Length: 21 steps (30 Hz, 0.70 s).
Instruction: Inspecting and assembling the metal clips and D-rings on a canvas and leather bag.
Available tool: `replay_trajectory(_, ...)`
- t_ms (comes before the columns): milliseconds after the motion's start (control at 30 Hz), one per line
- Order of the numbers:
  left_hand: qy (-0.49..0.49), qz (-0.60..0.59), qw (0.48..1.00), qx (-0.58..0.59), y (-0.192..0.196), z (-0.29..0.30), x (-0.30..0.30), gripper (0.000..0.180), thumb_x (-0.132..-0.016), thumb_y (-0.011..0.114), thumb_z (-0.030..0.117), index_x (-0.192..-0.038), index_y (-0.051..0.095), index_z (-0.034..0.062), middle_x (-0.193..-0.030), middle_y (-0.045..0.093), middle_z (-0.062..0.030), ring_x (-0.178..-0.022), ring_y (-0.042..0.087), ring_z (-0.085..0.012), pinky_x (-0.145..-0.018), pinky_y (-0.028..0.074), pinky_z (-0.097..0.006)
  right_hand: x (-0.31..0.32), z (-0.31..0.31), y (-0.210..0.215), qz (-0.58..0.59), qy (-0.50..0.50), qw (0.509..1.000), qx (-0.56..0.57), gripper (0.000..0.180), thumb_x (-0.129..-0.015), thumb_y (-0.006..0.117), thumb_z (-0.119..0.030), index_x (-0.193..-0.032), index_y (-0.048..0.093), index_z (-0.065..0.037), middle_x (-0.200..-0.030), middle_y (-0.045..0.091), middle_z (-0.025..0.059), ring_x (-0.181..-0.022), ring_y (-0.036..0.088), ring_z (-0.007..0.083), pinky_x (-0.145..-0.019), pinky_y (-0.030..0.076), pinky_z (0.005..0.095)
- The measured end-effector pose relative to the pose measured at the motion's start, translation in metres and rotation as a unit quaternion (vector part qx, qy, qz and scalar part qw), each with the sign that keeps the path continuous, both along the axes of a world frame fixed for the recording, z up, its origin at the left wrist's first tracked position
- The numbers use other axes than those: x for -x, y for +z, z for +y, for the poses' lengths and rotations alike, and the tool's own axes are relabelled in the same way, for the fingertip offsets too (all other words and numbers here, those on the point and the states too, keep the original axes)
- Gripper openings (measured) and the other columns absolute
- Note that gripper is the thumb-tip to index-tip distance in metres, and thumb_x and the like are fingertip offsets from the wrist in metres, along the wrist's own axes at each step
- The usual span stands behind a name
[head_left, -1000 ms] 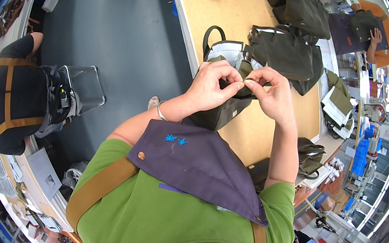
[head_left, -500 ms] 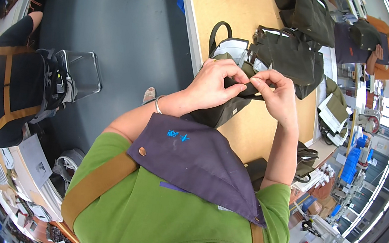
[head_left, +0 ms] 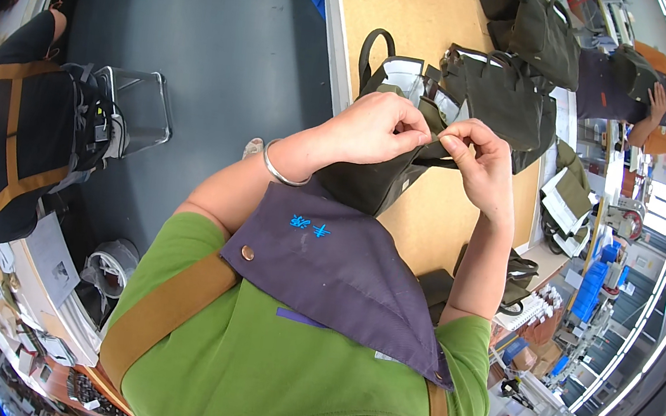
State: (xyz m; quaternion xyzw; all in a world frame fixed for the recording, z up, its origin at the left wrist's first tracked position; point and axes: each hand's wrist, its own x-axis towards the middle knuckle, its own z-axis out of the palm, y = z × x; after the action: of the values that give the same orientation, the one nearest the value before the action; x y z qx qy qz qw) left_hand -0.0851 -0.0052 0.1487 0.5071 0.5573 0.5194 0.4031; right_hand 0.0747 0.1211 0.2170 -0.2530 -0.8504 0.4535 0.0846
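A dark olive tote bag [head_left: 364,180] rests on the table in front of me, its open top showing a pale lining and black loop handles. Over that opening my left hand [head_left: 384,133] is closed, thumb and forefinger pinched together. Just to its right, my right hand [head_left: 480,164] makes a similar pinch, the fingertips nearly meeting the left ones. Olive fabric [head_left: 430,113] of the bag shows right behind the fingers. Whatever the fingertips hold between them is too small to make out.
More dark bags [head_left: 496,95] are heaped at the far right of the wooden table [head_left: 424,11]. Across it stands a person [head_left: 653,106] in an apron. Another person [head_left: 16,144] is at the left, beside a metal-framed stool [head_left: 137,109]. Another bag [head_left: 520,273] lies near my right forearm.
My left hand has shifted slightly right, its wrist turned and fingers more curled. The right hand stays pinched close by. The view has shifted a little.
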Motion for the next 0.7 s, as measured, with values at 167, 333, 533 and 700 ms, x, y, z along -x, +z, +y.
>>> replay_trajectory(167, -0.031, -0.021, 0.999, -0.005, -0.004, 0.003, 0.005, 0.018, -0.087, 0.066, 0.017, -0.096, 0.072, 0.0026, -0.078, 0.063, -0.0059, -0.069, 0.058, -0.0138, -0.063, 0.047, -0.030, 0.002, 0.002, 0.001, -0.015, 0.010, 1.000, -0.008, 0.010, -0.083, 0.071, -0.009, -0.086, 0.068, 0.000, -0.077, 0.061, 0.0018, -0.072, 0.051, 0.0100, -0.068, 0.041, 0.0257)
replay_trajectory(333, -0.037, -0.012, 0.999, 0.001, -0.007, 0.005, 0.005, 0.018, -0.088, 0.066, 0.018, -0.096, 0.071, 0.0026, -0.079, 0.061, -0.0062, -0.068, 0.057, -0.0139, -0.063, 0.047, -0.030, 0.004, 0.003, 0.002, -0.034, 0.014, 0.999, -0.009, 0.012, -0.083, 0.071, -0.012, -0.086, 0.068, -0.001, -0.077, 0.064, 0.0019, -0.072, 0.052, 0.0105, -0.066, 0.040, 0.0264)
replay_trajectory(533, -0.037, -0.003, 0.999, -0.038, -0.005, 0.002, 0.005, 0.017, -0.088, 0.067, 0.017, -0.095, 0.069, 0.0020, -0.080, 0.061, -0.0065, -0.069, 0.057, -0.0141, -0.063, 0.046, -0.029, 0.007, 0.004, 0.006, -0.047, 0.026, 0.999, 0.004, 0.012, -0.083, 0.071, -0.012, -0.085, 0.068, -0.001, -0.077, 0.063, 0.0016, -0.071, 0.050, 0.0104, -0.066, 0.040, 0.0263)
replay_trajectory(700, -0.079, -0.012, 0.997, -0.021, -0.006, 0.006, 0.015, 0.017, -0.088, 0.067, 0.017, -0.094, 0.070, 0.0019, -0.081, 0.062, -0.0062, -0.069, 0.057, -0.0133, -0.063, 0.046, -0.029, 0.009, 0.005, 0.008, -0.046, 0.043, 0.998, 0.001, 0.010, -0.083, 0.070, -0.011, -0.085, 0.068, -0.001, -0.076, 0.061, 0.0008, -0.070, 0.048, 0.0102, -0.067, 0.040, 0.0261)
